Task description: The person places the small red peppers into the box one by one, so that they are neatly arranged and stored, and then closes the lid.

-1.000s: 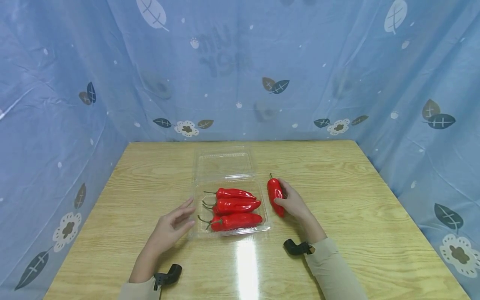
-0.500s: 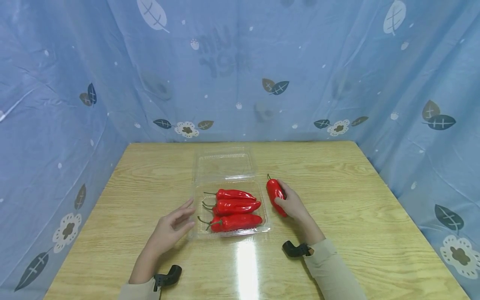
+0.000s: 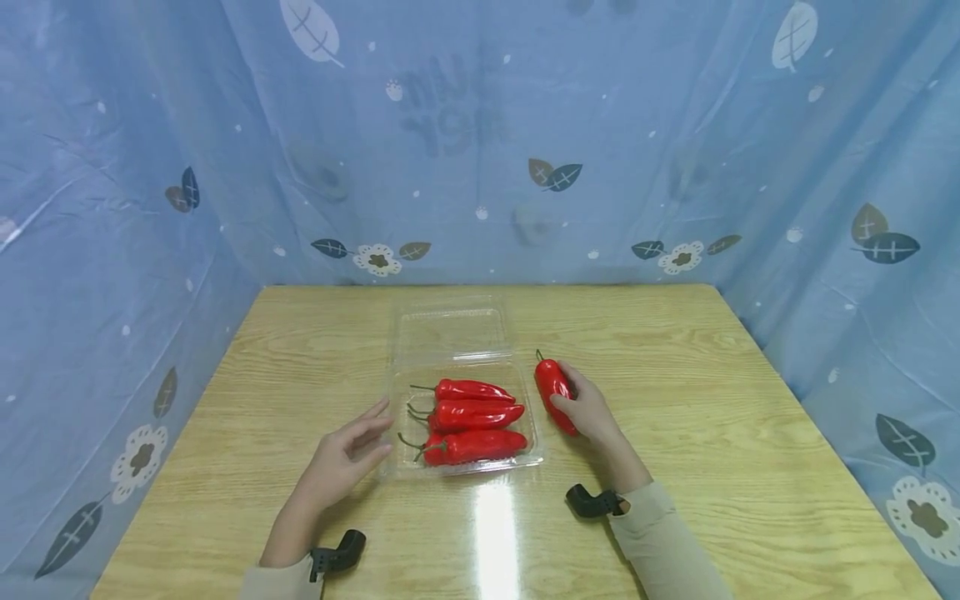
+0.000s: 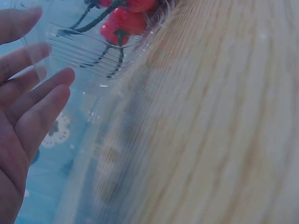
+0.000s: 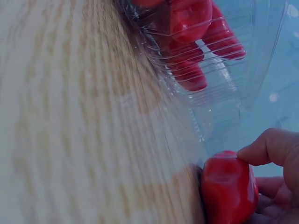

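Observation:
My right hand [image 3: 591, 410] grips a red chili pepper [image 3: 553, 392] at the right of the clear plastic box, its green stem pointing away from me. In the right wrist view the thumb presses the top of this pepper [image 5: 228, 186], with fingers behind its far side. Several more red peppers [image 3: 480, 414] lie crosswise in the box, stems to the left. My left hand [image 3: 348, 454] is beside the box's left wall [image 3: 393, 433], fingers loosely bent with nothing held. The left wrist view shows those fingers [image 4: 44, 107] spread near the clear wall.
The box's clear lid [image 3: 452, 332] lies folded back behind it on the wooden table [image 3: 645, 333]. A blue patterned curtain [image 3: 480, 150] encloses the back and both sides. Small black wrist cameras [image 3: 592, 502] sit at both cuffs.
The head view has shifted very slightly. The right hand keeps its grip on the pepper, which has turned a little; the left hand stays in place.

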{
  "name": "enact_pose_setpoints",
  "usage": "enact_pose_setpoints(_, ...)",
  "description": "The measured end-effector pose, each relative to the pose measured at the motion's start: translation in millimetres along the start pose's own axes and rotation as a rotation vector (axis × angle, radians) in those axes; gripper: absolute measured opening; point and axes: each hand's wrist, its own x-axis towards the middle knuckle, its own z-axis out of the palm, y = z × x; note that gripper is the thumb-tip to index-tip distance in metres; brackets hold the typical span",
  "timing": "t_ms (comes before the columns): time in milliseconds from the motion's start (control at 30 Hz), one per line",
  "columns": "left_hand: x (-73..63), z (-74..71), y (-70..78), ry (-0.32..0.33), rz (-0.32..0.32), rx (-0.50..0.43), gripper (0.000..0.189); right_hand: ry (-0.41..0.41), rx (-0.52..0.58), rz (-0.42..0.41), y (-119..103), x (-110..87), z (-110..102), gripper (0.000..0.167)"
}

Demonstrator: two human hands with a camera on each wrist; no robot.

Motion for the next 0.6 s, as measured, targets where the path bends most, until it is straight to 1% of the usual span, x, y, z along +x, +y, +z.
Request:
enact_pose_setpoints(133, 2.1, 0.0, 1.5, 0.01, 0.014, 0.011, 0.038, 0.009, 0.015, -0.052, -1, 1.6, -1, 0.068)
enact_pose_setpoints(233, 2.7, 0.0, 1.5, 0.016, 0.018, 0.008, 0.038, 0.01, 0.016, -0.071, -2, 1.0, -2, 0.067)
enact_pose_setpoints(333, -0.7, 0.4, 1.5, 0.013, 0.016, 0.009, 0.038, -0.011, 0.023, -0.06, -2, -1.5, -1, 0.067)
enact_pose_setpoints(467, -4.5, 0.8, 1.4, 0.011, 0.011, 0.017, 0.038, -0.037, 0.075, -0.046, -4, -4.2, -2, 0.065)
enact_pose_setpoints(533, -3.5, 0.6, 1.8, 0.012, 0.01, 0.017, 0.038, -0.033, 0.123, -0.051, -7, -4.3, -5, 0.064)
enact_pose_setpoints(600, -1.8, -0.2, 2.6, 0.016, 0.007, 0.019, 0.038, -0.029, 0.143, -0.071, -12, -3.6, -8, 0.063)
